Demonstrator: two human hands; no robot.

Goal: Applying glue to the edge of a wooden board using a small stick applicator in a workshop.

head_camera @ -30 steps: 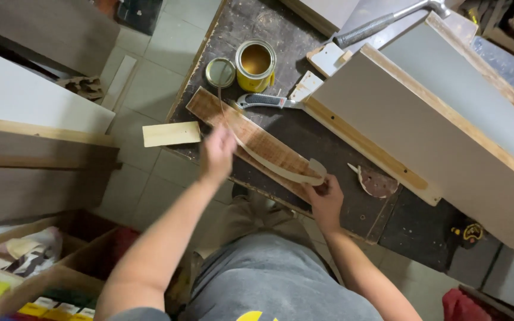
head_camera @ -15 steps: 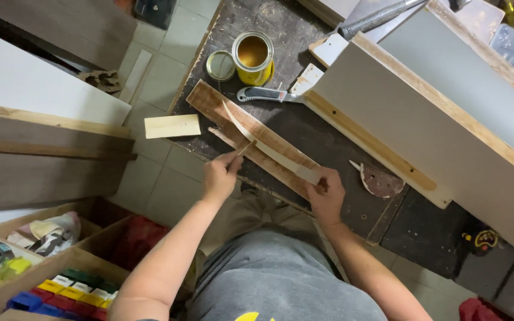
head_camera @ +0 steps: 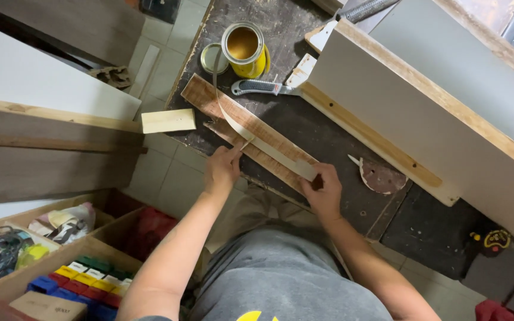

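Dark stained workbench (head_camera: 328, 137): long brown wooden board (head_camera: 251, 128) lying at near edge; thin pale veneer strip (head_camera: 263, 142) being pinched on it by left hand (head_camera: 222, 169), end being gripped by right hand (head_camera: 323, 190).

An open yellow can (head_camera: 243, 47) of glue stands at twelve o'clock, its lid (head_camera: 211, 57) just left. A utility knife (head_camera: 261, 88) lies below; what looks like sandpaper (head_camera: 381, 176) lies at three o'clock.

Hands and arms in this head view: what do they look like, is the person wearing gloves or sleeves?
No gloves. The left hand and right hand are bare, and both forearms are uncovered up to the picture's lower edge. No watch, rings or bands show. The person wears a grey shirt.
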